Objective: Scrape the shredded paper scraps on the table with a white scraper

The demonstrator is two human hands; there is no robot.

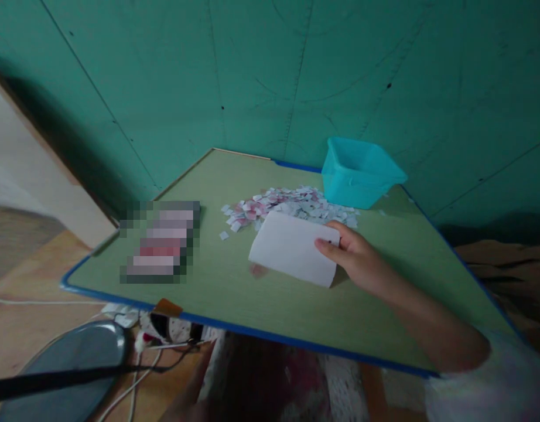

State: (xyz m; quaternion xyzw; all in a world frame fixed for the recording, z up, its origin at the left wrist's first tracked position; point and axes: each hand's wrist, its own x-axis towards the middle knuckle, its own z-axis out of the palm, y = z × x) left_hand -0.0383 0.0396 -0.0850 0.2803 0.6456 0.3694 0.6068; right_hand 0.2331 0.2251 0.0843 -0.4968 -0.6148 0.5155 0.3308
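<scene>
Paper scraps (291, 201) on the table (217, 287), behind the sheet (291, 246), mostly left of the tub (353, 184)

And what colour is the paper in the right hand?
The paper is white; it shows best in the head view.

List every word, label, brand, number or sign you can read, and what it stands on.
None can be read.
Flat dark-edged object: pixelated, unreadable.
Green wall: faint lines and marks, too blurred to read.
White paper in the right hand: no legible text.
</scene>
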